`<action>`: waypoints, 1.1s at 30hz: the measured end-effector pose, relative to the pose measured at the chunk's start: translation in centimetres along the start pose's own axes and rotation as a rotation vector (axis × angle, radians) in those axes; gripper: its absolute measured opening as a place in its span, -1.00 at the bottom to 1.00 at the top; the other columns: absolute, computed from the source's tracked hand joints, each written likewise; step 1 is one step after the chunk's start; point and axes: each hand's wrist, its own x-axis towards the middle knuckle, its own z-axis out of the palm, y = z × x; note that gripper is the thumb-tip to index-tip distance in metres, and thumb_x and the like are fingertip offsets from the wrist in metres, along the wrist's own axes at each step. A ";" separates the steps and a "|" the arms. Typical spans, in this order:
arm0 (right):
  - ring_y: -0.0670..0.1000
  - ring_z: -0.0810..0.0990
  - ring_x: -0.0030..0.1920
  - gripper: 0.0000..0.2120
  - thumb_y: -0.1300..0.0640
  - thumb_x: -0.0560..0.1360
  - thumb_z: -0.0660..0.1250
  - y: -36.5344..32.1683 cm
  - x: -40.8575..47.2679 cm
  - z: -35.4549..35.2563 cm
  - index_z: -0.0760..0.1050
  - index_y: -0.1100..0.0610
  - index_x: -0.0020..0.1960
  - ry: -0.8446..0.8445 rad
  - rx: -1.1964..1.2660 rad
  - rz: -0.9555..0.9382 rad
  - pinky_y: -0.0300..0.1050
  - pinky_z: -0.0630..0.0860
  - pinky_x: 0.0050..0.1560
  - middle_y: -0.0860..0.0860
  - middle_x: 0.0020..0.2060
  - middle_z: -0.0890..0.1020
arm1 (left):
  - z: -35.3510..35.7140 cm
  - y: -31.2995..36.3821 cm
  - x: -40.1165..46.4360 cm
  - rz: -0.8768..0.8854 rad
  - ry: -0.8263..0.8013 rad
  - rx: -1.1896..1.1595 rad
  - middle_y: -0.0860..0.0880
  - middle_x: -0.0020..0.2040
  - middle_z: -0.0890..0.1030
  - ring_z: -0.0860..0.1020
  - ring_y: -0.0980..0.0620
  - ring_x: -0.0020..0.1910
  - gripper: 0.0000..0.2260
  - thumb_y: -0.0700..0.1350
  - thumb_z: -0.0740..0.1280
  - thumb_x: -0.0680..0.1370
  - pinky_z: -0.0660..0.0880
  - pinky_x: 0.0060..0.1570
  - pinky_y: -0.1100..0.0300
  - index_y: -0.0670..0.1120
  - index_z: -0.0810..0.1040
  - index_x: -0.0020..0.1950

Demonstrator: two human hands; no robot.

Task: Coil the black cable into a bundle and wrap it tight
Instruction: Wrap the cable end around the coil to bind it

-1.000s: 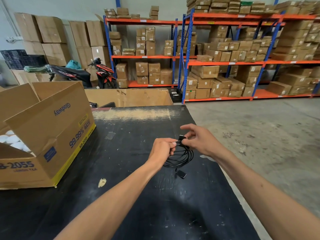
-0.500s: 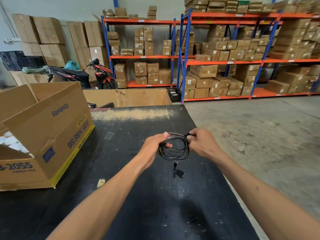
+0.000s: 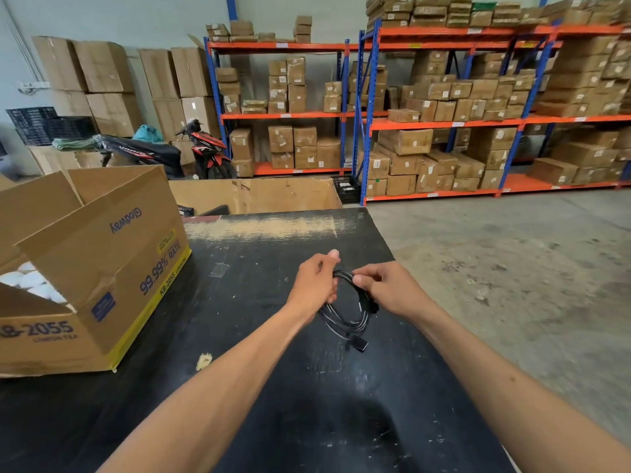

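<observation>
Two hands up over the black table (image 3: pixel 259 336), both closed on the black cable (image 3: pixel 346 320). Left hand (image 3: pixel 316 285) gripping the left side of the loops, right hand (image 3: pixel 389 288) pinching the top right. Plug end (image 3: pixel 360 343) dangling low, near the tabletop. Loose grip: loops slipping, springing open, bundle undone. Dangling plug maybe snagging. No tight wrap yet.

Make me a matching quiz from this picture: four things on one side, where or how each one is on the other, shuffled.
1. black cable
2. cardboard box
3. motorbike
4. plug end

A. parked beside the shelves
B. open, on the table's left
C. dangling below the loops
D. coiled, held in both hands

Pairs: 1-D, 2-B, 3-A, 4-C
</observation>
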 end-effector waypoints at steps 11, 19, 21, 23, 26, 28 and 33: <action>0.03 0.65 0.06 -0.58 -0.02 0.62 0.32 0.9 -1.5 0.4 0.49 -0.04 0.47 0.028 -0.203 -0.098 -0.10 0.52 0.16 -0.02 0.05 0.73 | 0.4 -0.5 -0.6 -0.006 -0.174 -0.070 0.02 -0.37 0.34 0.31 0.12 -0.45 -0.76 -0.20 0.16 0.68 0.35 -0.44 0.28 -0.18 0.56 -0.10; 0.31 0.61 0.09 -0.69 0.25 0.62 0.21 -0.1 -1.0 0.2 0.64 0.06 0.24 0.082 -0.420 -0.042 0.06 0.54 0.00 0.23 -0.02 0.71 | -1.2 0.4 0.6 -0.266 -0.397 -0.121 -0.12 -0.19 0.52 0.53 0.00 -0.23 -0.70 -0.37 0.22 0.62 0.53 0.16 -0.14 -0.37 0.41 0.36; 0.29 0.60 0.02 -0.68 0.28 0.60 0.20 0.0 -0.8 0.4 0.67 0.06 0.16 0.058 -0.394 -0.017 0.00 0.49 -0.09 0.18 -0.14 0.69 | -1.7 0.8 1.0 -0.306 -0.377 -0.138 -0.18 -0.17 0.54 0.55 -0.04 -0.22 -0.71 -0.42 0.23 0.60 0.58 0.10 -0.13 -0.45 0.43 0.31; 0.21 0.57 -0.09 -0.67 0.28 0.60 0.19 0.0 -0.5 0.4 0.68 0.02 0.13 0.047 -0.332 0.014 -0.10 0.41 -0.20 0.10 -0.24 0.61 | -1.9 1.0 1.3 -0.335 -0.284 -0.175 -0.23 -0.16 0.58 0.56 -0.07 -0.24 -0.73 -0.43 0.27 0.58 0.64 -0.08 -0.01 -0.48 0.46 0.27; 0.02 0.56 -0.22 -0.65 0.22 0.62 0.20 -0.1 0.0 0.2 0.69 -0.06 0.19 0.024 -0.236 0.031 -0.30 0.44 -0.28 0.02 -0.27 0.62 | -1.6 1.0 1.6 -0.376 -0.152 -0.222 -0.23 -0.20 0.60 0.54 -0.03 -0.31 -0.74 -0.43 0.30 0.56 0.62 -0.34 0.16 -0.45 0.50 0.24; -0.03 0.64 -0.17 -0.67 0.16 0.65 0.22 -0.1 0.2 -0.1 0.63 0.01 0.32 0.022 -0.058 0.060 -0.20 0.56 -0.05 0.00 -0.19 0.68 | -0.9 1.2 1.8 -0.376 -0.113 -0.221 -0.21 -0.23 0.60 0.51 0.01 -0.35 -0.75 -0.42 0.30 0.56 0.58 -0.40 0.23 -0.44 0.52 0.24; -0.04 0.61 -0.28 -0.74 0.30 0.66 0.29 0.2 0.5 -0.3 0.60 0.31 0.31 0.039 0.283 0.090 -0.17 0.63 -0.14 0.15 -0.18 0.69 | -0.5 1.8 1.6 -0.360 -0.205 -0.248 -0.21 -0.17 0.63 0.58 0.09 -0.40 -0.81 -0.40 0.31 0.57 0.57 -0.39 0.29 -0.42 0.56 0.16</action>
